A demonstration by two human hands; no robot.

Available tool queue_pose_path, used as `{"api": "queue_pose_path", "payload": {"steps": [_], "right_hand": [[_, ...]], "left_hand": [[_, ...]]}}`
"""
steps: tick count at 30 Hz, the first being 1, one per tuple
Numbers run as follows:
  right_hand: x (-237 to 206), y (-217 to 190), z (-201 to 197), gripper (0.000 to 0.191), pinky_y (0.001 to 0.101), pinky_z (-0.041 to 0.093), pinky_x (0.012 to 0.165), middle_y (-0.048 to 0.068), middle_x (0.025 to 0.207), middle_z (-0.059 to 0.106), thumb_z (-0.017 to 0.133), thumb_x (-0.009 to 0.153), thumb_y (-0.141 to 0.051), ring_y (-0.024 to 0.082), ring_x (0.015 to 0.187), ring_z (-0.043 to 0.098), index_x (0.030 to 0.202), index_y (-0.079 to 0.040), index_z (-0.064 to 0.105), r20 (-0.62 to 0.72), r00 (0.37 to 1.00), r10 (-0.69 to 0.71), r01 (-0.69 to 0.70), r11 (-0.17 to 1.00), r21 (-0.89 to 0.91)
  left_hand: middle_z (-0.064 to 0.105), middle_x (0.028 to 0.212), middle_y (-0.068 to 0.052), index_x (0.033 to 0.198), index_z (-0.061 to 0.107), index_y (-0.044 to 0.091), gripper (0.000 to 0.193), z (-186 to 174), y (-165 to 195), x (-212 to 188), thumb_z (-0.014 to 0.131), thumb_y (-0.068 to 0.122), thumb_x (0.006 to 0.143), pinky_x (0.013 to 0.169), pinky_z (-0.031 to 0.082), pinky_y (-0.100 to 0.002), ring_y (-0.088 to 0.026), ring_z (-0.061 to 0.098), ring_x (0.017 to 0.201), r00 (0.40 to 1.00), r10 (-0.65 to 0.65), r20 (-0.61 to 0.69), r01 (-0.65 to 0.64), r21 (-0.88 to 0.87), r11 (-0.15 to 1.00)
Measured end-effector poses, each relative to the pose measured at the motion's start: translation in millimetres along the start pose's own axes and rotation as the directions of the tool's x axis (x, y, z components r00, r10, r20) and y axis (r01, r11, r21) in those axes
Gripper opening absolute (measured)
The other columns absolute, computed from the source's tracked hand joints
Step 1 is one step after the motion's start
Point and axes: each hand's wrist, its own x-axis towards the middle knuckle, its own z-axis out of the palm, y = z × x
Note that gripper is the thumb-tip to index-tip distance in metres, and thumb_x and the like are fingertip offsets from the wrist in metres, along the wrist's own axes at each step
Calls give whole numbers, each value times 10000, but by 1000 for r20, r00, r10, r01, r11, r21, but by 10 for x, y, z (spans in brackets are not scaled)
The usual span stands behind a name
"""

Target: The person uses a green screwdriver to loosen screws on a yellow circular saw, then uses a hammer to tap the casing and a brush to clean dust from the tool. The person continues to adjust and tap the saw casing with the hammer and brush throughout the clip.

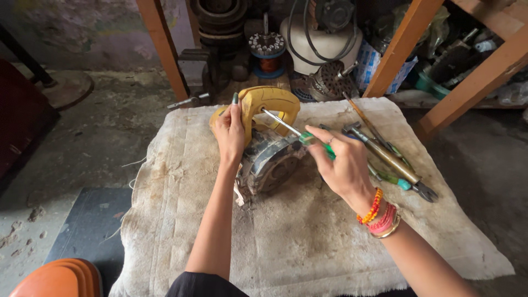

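Floor (110, 132): bare, dusty concrete. Cloth (308, 242), pale and stained, spread on it, carrying the work.

Shelf frame (407, 38), orange-painted wood, behind the cloth; its bay packed with motor parts: a white housing (324, 41) with black cable looped over it, a copper-wound coil (268, 55), a dark stack of rings (220, 22).

Saw (269, 148): small power saw, yellow handle, grimy dark body, lying near the far middle of the cloth.

Loose tools (385, 154) lie just right of the saw: pliers, long rods, a green-handled driver.

Left hand (230, 135): arm stretched forward, fingers wrapped around the yellow handle, steadying the saw.

Right hand (344, 162): beaded bangles at the wrist, fingers closed on a green-handled screwdriver (294, 130); its shaft angles up-left, tip inside the handle loop.

Orange stool edge (60, 278) at bottom left.
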Motion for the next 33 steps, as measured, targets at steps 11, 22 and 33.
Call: {"api": "queue_pose_path", "payload": {"steps": [11, 22, 33], "right_hand": [[0, -14, -5, 260, 352, 534, 564, 80, 859, 728, 824, 866, -228, 231, 654, 699, 1046, -52, 756, -85, 992, -97, 96, 995, -22], [29, 3, 10, 251, 353, 491, 544, 81, 775, 698, 696, 963, -312, 239, 589, 648, 983, -75, 777, -132, 979, -154, 133, 978, -158], [81, -18, 3, 81, 334, 475, 534, 69, 777, 702, 783, 920, -160, 223, 599, 643, 949, -88, 760, -111, 987, -118, 97, 979, -181]], "left_hand": [[557, 742, 47, 918, 660, -45, 410, -7, 7, 10, 511, 304, 1071, 629, 410, -242, -42, 453, 717, 996, 91, 7, -91, 36, 995], [548, 726, 33, 956, 694, -37, 419, 0, 80, -6, 499, 318, 1060, 590, 381, -253, -57, 444, 675, 1000, 15, 13, -16, 39, 999], [578, 761, 33, 960, 672, -56, 405, 2, 4, 30, 514, 299, 1072, 662, 426, -245, -47, 477, 738, 996, 92, 10, -92, 43, 995]]}}
